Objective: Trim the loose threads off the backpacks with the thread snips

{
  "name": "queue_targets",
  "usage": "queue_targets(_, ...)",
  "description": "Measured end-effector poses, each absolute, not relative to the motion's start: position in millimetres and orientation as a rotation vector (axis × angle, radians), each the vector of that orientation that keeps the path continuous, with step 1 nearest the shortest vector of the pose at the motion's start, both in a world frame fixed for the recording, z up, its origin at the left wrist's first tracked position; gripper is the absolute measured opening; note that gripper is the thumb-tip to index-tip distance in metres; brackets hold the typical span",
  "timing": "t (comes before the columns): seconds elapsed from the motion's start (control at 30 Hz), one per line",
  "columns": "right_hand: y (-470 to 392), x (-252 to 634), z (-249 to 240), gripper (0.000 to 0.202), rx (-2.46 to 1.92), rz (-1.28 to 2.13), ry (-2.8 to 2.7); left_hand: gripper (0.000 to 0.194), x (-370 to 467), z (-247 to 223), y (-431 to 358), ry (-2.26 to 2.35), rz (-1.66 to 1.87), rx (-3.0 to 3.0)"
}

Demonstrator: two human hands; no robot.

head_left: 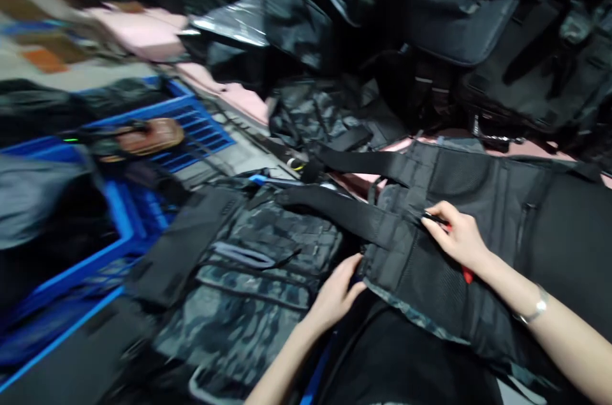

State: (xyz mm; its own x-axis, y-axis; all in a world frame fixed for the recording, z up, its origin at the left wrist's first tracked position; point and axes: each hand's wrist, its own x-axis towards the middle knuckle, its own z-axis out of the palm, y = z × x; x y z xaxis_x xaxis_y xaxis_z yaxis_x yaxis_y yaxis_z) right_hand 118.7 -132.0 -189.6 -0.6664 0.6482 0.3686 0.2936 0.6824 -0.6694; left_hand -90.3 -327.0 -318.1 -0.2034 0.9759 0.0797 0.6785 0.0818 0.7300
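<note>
A black backpack (442,245) with mesh padding lies across the near side of the work surface, its wide shoulder straps (354,210) stretched out to the left. My left hand (335,290) pinches the bag's left edge, thumb below and fingers partly hidden behind it. Over the back panel, my right hand (456,233) is closed round a small red-and-black hand tool (467,274). Its dark tip points left and touches or hovers close above the webbing; which one, I cannot tell. The tool's exact kind is mostly covered by the fingers.
A camouflage backpack (248,303) lies just left of my left hand. Blue plastic crates (119,213) stand at the left, holding dark bags and a brown item (150,137). Dark bags and shiny plastic (234,19) pile up behind, on a pink surface (138,32). The left side is blurred.
</note>
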Motion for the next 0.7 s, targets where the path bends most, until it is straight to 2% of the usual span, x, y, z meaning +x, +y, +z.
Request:
queue_targets(0.1, -131, 123, -190, 0.021, -0.71, 0.769, -2.256, 0.036, -84, -322, -320, 1.961, 0.905, 1.666)
queue_targets(0.23, -119, 143, -176, 0.026, -0.714, 0.704, -2.245, 0.028, -77, -302, -315, 1.974, 0.956, 1.755)
queue_targets(0.33, -107, 174, -149, 0.029, -0.782, 0.591, -2.242, 0.026, -71, -279, -308, 1.95, 1.043, 1.824)
queue_targets(0.47, -110, 224, -90, 0.031, -0.853, 0.442, -2.161, 0.023, -57, -239, -287, 1.802, 1.289, 1.826)
queue_targets(0.57, -128, 251, -43, 0.028, -0.854, 0.293, -2.03, 0.021, -43, -198, -264, 1.56, 1.554, 1.525)
queue_targets(0.7, -144, 268, -14, 0.022, -0.832, 0.186, -1.837, 0.037, -36, -134, -231, 1.321, 1.812, 0.912)
